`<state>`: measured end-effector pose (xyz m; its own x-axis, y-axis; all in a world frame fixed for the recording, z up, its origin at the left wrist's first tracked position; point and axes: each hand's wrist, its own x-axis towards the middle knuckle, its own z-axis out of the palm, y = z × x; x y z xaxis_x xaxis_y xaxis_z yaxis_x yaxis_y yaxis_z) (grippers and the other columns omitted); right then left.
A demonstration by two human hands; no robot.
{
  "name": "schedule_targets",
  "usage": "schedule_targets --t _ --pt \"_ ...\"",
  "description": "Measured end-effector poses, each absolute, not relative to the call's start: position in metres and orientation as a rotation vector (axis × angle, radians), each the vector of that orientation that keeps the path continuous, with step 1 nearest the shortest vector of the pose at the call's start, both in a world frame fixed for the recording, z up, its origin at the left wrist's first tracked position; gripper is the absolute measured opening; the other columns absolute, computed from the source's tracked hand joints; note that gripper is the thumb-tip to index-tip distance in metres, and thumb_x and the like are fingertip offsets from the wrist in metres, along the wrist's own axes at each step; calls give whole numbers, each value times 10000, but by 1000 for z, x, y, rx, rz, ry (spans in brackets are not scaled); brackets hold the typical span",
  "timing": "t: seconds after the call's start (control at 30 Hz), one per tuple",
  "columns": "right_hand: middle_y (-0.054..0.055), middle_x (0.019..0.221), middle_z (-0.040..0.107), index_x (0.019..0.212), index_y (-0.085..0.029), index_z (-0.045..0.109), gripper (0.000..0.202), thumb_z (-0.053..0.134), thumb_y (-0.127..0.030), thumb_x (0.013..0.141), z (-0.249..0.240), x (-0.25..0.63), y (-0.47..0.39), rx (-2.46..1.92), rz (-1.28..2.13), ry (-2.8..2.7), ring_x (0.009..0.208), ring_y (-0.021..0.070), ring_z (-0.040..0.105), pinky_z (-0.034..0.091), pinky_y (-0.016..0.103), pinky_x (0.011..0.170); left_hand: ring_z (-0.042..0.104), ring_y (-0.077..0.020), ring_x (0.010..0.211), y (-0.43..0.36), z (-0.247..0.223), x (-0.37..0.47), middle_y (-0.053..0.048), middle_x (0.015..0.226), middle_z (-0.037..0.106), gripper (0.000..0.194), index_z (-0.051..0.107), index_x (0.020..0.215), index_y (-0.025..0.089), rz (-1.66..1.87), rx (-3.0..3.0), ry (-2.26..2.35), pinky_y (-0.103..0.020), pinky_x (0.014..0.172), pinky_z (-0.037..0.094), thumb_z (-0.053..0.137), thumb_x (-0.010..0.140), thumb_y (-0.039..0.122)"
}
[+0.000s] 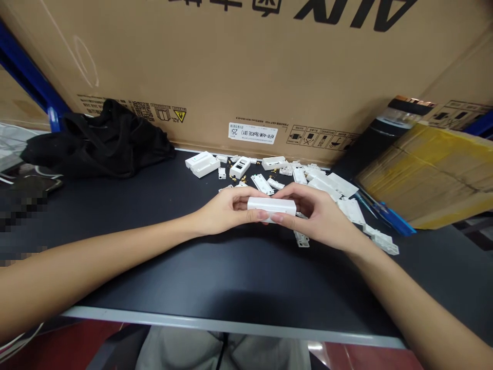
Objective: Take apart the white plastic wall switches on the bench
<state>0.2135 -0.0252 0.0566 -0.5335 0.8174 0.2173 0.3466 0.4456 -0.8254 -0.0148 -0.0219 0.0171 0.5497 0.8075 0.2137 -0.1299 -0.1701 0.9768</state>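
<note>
A white rectangular plastic casing (271,204) is held level above the black tabletop, long side toward me. My left hand (227,209) is closed on its left end, thumb on the near face. From the other side, my right hand (314,211) grips the right end the same way, and the two thumbtips are close together. Fingers behind the casing are partly hidden. Just beyond my hands lie a white slotted housing (240,167), a flat white cover (262,184) and small brass-coloured pieces. A white frame-like part (302,239) sits under my right hand.
Two white casings (203,164) stand at the back; several white parts (331,184) spread rightward. A blue-handled screwdriver (393,218) lies near a taped cardboard box (431,174) and black cylinder (381,131). Black cloth (100,141) is left. A large carton (231,67) walls the back.
</note>
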Motion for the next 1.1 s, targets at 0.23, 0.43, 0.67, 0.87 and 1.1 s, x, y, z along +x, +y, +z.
schedule_targets --t 0.23,0.43,0.67,0.87,1.1 --pt "28 983 679 1043 -235 654 231 762 -323 858 63 218 -24 -835 694 -2176 841 161 658 551 276 717 736 -187 999 -24 17 -18 -97 1170 741 433 659 1256 148 908 1473 547 -291 919 594 766 838 186" --pt "100 1108 646 1145 -221 661 337 790 -239 835 63 221 -24 -524 219 -2393 1042 229 627 530 375 893 718 -167 914 -21 14 -18 -85 1067 749 434 677 1253 144 879 1471 606 -272 840 598 769 836 223" --pt "71 1090 673 1172 -235 650 341 765 -310 859 60 220 -23 -690 402 -2352 967 210 658 545 340 825 710 -150 914 -19 16 -17 -75 1063 747 361 705 1169 136 927 1417 592 -247 823 592 771 820 197" --pt "39 992 693 1143 -229 641 324 740 -364 866 54 218 -23 -870 677 -2294 776 175 660 533 289 652 709 -142 933 -19 16 -16 -63 1063 746 363 693 1111 140 921 1423 619 -246 864 571 819 773 186" --pt "49 997 673 1141 -227 648 356 756 -389 844 57 220 -23 -825 613 -2399 796 179 631 513 297 684 693 -142 850 -19 14 -14 -39 937 722 395 667 1052 124 902 1521 646 -251 793 553 854 711 194"
